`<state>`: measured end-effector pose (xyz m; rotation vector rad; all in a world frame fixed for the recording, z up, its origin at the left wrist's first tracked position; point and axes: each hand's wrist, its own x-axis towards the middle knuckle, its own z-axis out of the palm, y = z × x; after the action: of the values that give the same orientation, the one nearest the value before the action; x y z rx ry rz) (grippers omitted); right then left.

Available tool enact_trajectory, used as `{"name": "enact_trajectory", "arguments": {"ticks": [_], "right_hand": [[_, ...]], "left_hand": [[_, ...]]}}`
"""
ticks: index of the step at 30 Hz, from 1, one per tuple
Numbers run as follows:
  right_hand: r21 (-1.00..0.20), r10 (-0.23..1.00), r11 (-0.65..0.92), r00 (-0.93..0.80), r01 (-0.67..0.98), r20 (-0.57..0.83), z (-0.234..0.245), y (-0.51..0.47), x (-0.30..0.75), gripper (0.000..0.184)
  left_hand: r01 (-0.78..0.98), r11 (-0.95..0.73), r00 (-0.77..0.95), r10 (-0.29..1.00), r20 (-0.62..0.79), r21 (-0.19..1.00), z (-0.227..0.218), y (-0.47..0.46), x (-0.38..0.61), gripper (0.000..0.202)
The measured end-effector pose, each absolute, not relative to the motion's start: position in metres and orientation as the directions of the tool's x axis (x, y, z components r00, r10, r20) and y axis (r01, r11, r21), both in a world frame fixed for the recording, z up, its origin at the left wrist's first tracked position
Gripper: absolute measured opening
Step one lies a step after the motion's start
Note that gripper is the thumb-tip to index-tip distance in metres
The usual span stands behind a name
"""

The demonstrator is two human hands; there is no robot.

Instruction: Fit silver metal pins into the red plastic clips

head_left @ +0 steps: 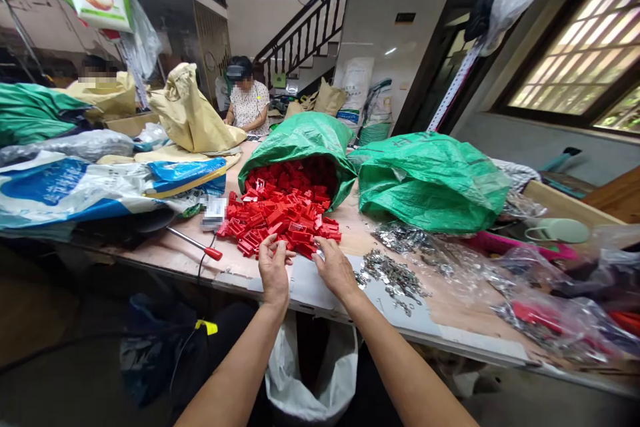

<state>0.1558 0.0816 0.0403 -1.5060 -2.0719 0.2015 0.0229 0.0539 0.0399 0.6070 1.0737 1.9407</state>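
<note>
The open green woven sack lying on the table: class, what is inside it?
The green woven sack holds small red plastic parts spilling from its mouth. The fabric hides how far back they go.

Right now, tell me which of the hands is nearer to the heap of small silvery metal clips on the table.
Right. The right hand rests at the red pile's edge, just left of the heap of small silvery metal clips. The left hand is farther left, beyond the right hand.

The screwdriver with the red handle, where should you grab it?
Grab the thin metal screwdriver by its red handle tip, coming from the near table edge: that rounded end lies bare on the wooden table, while the shaft's other end runs under the bags.
</note>
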Motion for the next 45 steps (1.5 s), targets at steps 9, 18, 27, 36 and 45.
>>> {"name": "enact_trajectory", "arguments": {"ticks": [9,18,27,36,45], "right_hand": [[-0.454,0.922,0.303,-0.137,0.838,0.363,0.04,0.124,0.133,0.018],[-0.634,0.913,0.342,-0.086,0.694,0.398,0.049,0.105,0.137,0.014],[-0.617,0.88,0.462,-0.244,0.637,0.407,0.051,0.039,0.157,0.021],[-0.407,0.96,-0.083,0.183,0.91,0.214,0.043,0.033,0.257,0.011],[-0.305,0.967,-0.128,0.188,0.944,0.175,0.03,0.041,0.259,0.008]], "left_hand": [[-0.499,-0.295,-0.52,0.854,-0.01,0.815,0.027,0.079,0.013,0.029],[-0.509,-0.053,-0.23,0.97,-0.076,0.859,0.04,0.071,-0.004,0.045],[-0.441,0.495,0.448,0.844,-0.294,0.748,0.028,0.051,0.0,0.036],[-0.583,0.436,0.478,0.866,-0.145,0.685,0.029,0.044,-0.007,0.05],[-0.644,0.355,0.394,0.913,-0.103,0.678,0.022,0.046,-0.007,0.043]]}}
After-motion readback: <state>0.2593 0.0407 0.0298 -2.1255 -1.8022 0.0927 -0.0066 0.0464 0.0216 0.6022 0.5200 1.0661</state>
